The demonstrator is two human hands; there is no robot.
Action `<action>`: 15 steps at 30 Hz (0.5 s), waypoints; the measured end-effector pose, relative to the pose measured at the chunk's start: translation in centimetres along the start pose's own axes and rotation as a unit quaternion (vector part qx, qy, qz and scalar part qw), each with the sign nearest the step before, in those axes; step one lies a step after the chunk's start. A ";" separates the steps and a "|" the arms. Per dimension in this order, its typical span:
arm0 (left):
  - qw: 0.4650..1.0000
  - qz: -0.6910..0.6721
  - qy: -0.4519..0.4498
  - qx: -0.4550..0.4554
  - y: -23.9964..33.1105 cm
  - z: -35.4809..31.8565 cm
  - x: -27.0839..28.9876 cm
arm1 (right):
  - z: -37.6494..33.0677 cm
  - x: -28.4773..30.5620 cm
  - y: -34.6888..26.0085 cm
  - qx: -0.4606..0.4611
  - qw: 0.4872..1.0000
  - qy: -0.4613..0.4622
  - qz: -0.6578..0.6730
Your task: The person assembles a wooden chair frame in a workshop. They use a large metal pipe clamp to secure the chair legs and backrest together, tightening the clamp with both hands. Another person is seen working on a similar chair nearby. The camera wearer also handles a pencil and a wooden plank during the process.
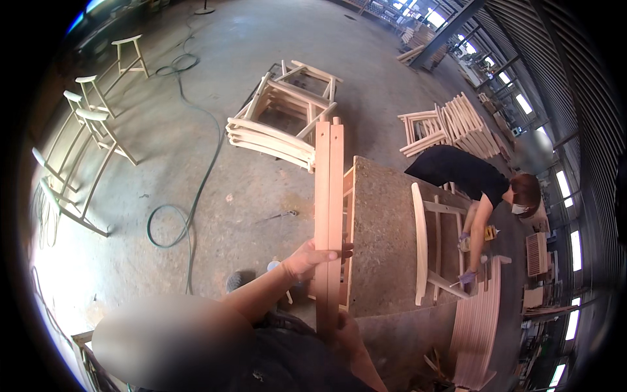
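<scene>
Item: pair of long pale wooden rails [328, 215], upright before the workbench [385, 242]; my left hand [312, 256] clamps mid-length, right hand [345, 330] grips below—I'd keep both faces flush.

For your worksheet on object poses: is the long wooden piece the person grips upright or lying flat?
Upright: the paired wooden rails rise vertically, left hand gripping midway, right hand below.

no screens, signs or labels show anywhere in this workshop view. the only thing that might be a package is a small yellow box-like item [489, 232] on the desk [385, 235], just beside the other person's forearm; it is too small to tell what it is.
</scene>
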State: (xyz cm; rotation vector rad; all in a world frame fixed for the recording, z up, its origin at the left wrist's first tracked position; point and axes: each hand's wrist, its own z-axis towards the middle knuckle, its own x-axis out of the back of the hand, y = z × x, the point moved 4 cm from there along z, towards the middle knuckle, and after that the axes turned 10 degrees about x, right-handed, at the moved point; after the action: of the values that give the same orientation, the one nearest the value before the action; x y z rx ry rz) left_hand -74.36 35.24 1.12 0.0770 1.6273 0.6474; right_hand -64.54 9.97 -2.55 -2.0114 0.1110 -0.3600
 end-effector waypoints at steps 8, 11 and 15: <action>0.999 -0.023 0.012 0.031 0.2 0.1 -0.6 | 0.8 -0.7 -0.5 0.034 0.999 0.004 0.039; 0.999 -0.028 0.002 0.021 0.0 0.3 -0.2 | 1.2 0.2 0.1 0.035 0.999 -0.002 -0.029; 0.998 -0.020 0.063 0.022 -1.0 -0.6 3.1 | 2.7 0.8 2.9 0.074 0.995 -0.032 -0.063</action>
State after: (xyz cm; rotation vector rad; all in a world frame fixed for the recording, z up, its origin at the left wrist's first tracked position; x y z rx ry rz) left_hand -75.21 35.50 -2.10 0.0355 1.7606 0.5951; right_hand -62.72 10.76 -6.05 -1.8859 -0.0807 -0.3725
